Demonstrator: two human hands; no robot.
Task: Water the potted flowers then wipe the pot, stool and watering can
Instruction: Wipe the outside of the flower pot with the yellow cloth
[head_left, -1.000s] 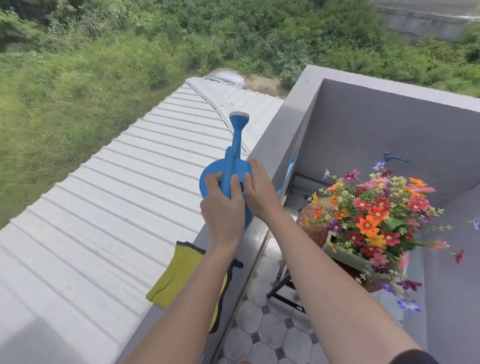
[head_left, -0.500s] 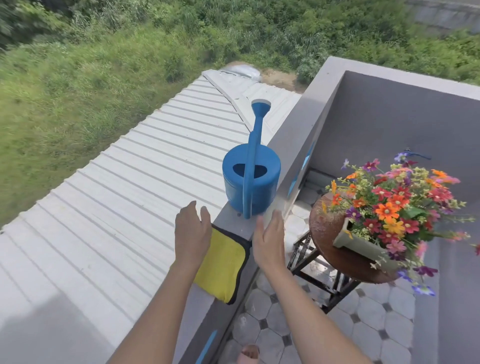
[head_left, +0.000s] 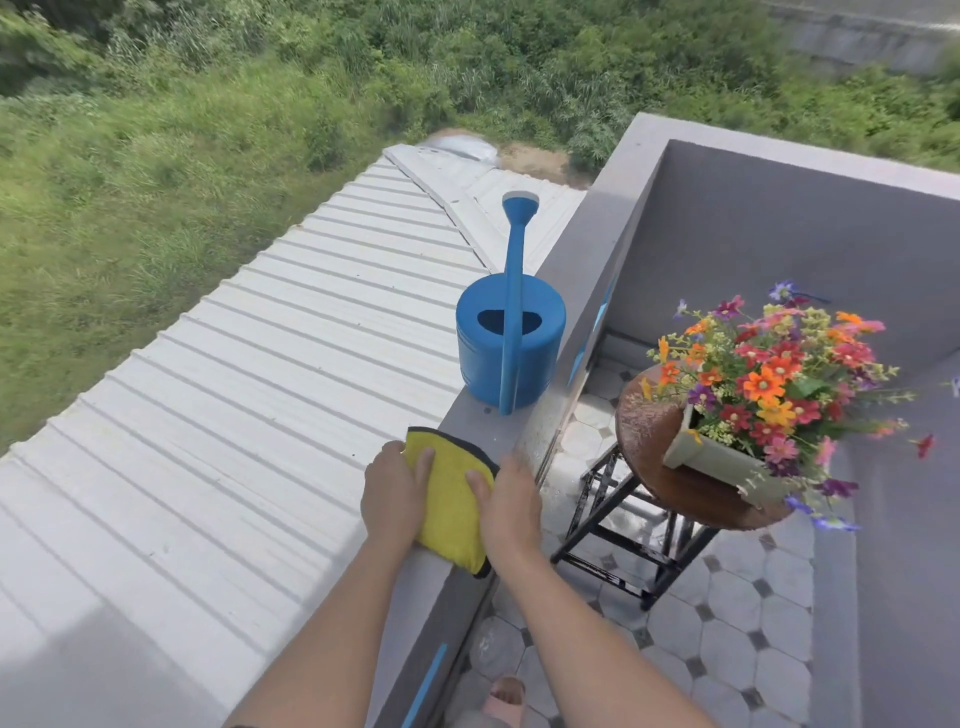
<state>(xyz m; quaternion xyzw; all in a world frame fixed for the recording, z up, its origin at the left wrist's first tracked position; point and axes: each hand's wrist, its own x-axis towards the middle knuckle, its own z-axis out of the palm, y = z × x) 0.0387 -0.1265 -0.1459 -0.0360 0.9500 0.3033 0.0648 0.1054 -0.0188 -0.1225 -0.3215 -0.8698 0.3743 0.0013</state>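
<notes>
Grey ledge (head_left: 470, 415) of a balcony wall runs up the middle of the view, with a white ribbed roof (head_left: 234, 389) below it on the left and thick green grass and bushes (head_left: 156, 156) beyond. On the ledge lies a yellow cloth (head_left: 449, 499) with a dark edge; its near corner hangs over the inner side of the wall. The left hand (head_left: 392, 499) lies on the cloth's left edge and the right hand (head_left: 511, 506) on its right edge, fingers bent down onto the fabric. Whether they grip it or only press on it cannot be told, since the fingertips and the underside are hidden.

Just beyond the cloth, apart from it, a blue watering can (head_left: 511, 348) stands upright on the ledge, its long spout pointing away; the handle crosses the dark filling hole, so the inside cannot be seen.

Inside the balcony, to the right, a round brown stool (head_left: 644, 431) on black metal legs stands on the tiled floor (head_left: 727, 623). A pale green pot (head_left: 711, 457) sits on it, tilted in this wide view, and its many-coloured flowers (head_left: 774, 374) hide most of its rim and the far half of the seat. The seat looks speckled, perhaps wet. A foot in a pink slipper (head_left: 504, 699) is cut off at the bottom edge.
</notes>
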